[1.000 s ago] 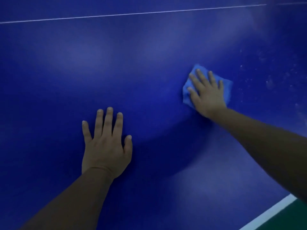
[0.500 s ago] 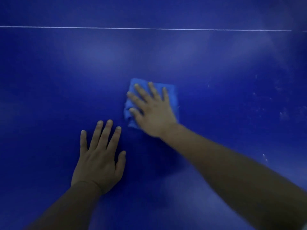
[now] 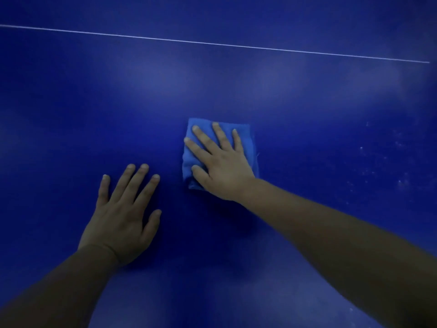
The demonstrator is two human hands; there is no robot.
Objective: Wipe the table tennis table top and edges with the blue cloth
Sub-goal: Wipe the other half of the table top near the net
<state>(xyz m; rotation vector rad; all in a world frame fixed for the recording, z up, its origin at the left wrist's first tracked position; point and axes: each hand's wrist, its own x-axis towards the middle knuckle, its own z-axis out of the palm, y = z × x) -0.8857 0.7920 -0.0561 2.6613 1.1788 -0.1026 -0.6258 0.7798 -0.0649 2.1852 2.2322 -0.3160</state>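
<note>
One blue cloth under right hand, left hand flat

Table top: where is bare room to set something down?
Bare: the wide band between white line and cloth; also right of the right hand, dust-speckled. Tight: the gap between cloth and left hand.

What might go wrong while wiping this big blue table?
The white specks sit far right of the blue cloth, so they might get missed. The right hand only presses flat on the cloth, not gripping it, so it could bunch up or slip out. The left hand lies bare on the table top and may leave smudges.
</note>
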